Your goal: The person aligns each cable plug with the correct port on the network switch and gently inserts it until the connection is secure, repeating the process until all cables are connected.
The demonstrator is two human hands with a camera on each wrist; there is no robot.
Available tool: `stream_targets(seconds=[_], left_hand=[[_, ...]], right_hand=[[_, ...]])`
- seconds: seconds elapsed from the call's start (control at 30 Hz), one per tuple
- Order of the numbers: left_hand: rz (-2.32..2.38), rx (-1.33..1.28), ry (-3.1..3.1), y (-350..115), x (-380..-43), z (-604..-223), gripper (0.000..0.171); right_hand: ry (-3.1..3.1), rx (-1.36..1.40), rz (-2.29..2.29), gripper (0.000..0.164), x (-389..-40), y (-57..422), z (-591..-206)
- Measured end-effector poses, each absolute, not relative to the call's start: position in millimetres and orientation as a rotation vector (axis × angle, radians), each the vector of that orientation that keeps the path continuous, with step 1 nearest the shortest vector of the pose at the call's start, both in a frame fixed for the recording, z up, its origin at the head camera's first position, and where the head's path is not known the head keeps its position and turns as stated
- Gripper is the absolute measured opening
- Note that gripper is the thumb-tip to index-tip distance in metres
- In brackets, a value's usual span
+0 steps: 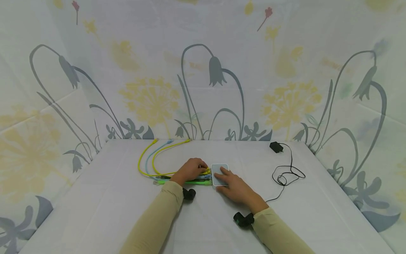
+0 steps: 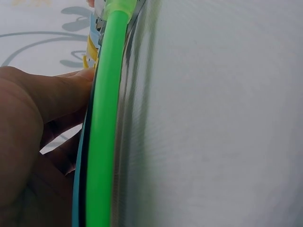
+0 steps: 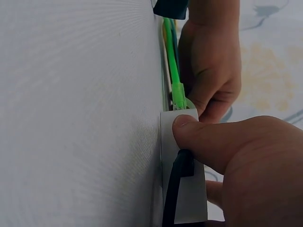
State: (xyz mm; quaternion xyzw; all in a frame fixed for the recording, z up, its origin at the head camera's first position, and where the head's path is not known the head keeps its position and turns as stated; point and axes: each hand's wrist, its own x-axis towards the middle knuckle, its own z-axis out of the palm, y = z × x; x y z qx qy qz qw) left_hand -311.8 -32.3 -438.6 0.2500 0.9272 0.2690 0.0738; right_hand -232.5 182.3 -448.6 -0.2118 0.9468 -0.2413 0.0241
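A flat white network switch (image 1: 220, 174) lies on the table in the head view. My right hand (image 1: 236, 187) grips it, fingers across its top and thumb on the near side (image 3: 184, 142). A dark cord (image 3: 176, 189) meets that side below the thumb. Several network cables run leftward from the switch. The bright green cable (image 2: 105, 118) is nearest me, its plug (image 3: 179, 94) at the switch's end. Beyond it, my left hand (image 1: 191, 168) pinches a yellow network cable (image 1: 207, 171) near its plug. The fingertips partly hide that plug.
The cables' loose ends curve back to the table's far edge, among them a yellow plug (image 1: 155, 141) and a light blue one (image 1: 169, 141). To the right lie a black power adapter (image 1: 276, 147) and its coiled cord (image 1: 285, 176). Patterned cloth (image 1: 203, 70) walls the table.
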Motion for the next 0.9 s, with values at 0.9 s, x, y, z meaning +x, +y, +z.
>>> stream_targets(seconds=[0.9], left_hand=[[0.774, 0.783, 2.790, -29.6, -316.2, -436.8, 0.023]], right_hand=[[2.912, -0.747, -0.755, 0.049, -231.7, 183.5, -446.1]])
